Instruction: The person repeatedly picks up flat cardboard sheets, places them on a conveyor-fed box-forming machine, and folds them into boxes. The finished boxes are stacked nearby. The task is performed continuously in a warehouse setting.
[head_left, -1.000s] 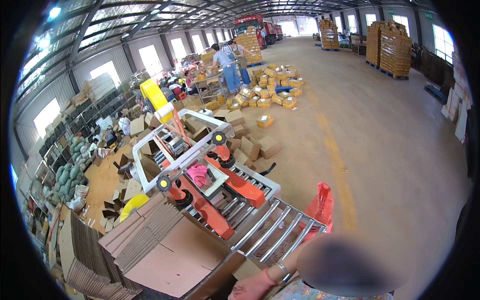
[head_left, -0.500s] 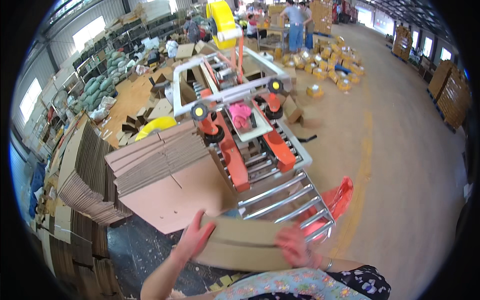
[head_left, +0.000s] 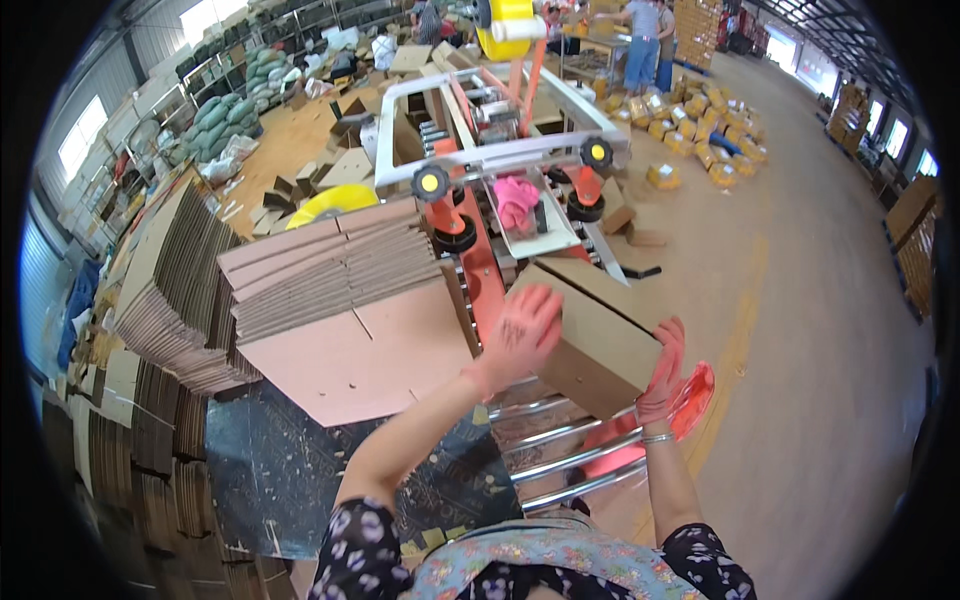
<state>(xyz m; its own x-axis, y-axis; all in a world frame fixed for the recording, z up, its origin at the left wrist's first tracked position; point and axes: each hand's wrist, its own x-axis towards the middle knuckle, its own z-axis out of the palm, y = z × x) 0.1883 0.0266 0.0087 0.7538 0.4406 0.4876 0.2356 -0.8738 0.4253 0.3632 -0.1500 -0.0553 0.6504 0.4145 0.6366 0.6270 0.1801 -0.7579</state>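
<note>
A brown cardboard box (head_left: 590, 345) with its top flaps folded to a central seam sits tilted over the roller conveyor (head_left: 560, 460), at the mouth of a carton sealing machine (head_left: 480, 270). My left hand (head_left: 520, 335), in a pink glove, presses its fingers over the box's near left edge. On the opposite side my right hand (head_left: 663, 370), also gloved, holds the right end with fingers pointing up. Between them the hands grip the box. Its underside is hidden, so I cannot tell whether it rests on the rollers.
Left of the conveyor, flattened cartons (head_left: 345, 310) stack on a dark table (head_left: 350, 475). More cartons (head_left: 170, 300) stand farther left. A white tray (head_left: 545, 235) with a pink cloth (head_left: 517, 200) lies on the machine. Yellow-wrapped parcels (head_left: 700, 125) and people (head_left: 645, 45) are beyond.
Both hands have carried the box forward and to the right, from close to my body to over the rollers at the machine. The box has turned, and the view has shifted.
</note>
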